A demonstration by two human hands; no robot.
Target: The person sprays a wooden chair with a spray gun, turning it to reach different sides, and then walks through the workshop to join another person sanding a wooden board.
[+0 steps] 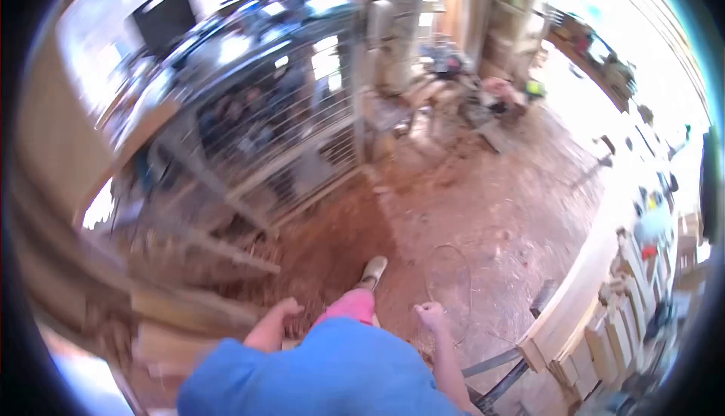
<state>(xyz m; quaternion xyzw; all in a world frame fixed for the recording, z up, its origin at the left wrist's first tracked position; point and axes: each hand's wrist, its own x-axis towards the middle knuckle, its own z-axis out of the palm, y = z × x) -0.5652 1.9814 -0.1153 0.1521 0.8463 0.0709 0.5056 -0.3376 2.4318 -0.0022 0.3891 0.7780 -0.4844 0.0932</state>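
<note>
My left hand (288, 309) hangs beside the blue shirt (325, 367), its fingers curled in and nothing showing in them. On the other side, my right hand (431, 315) is held low with the fingers bent into a loose fist, no object visible in it. A thin loop of cord or wire (469, 280) shows against the floor right by my right hand and overlaps it in this view. Between the hands, one foot in a light shoe (373, 271) is on the reddish floor (340, 227), below a pink leg covering (353, 306).
A slatted metal frame (302, 167) supports a cluttered bench at the left. Long boards (585, 284) and upright wood pieces (619, 333) line the right side. Timber (189, 344) lies close at my left. Assorted items (491, 95) sit on the floor ahead.
</note>
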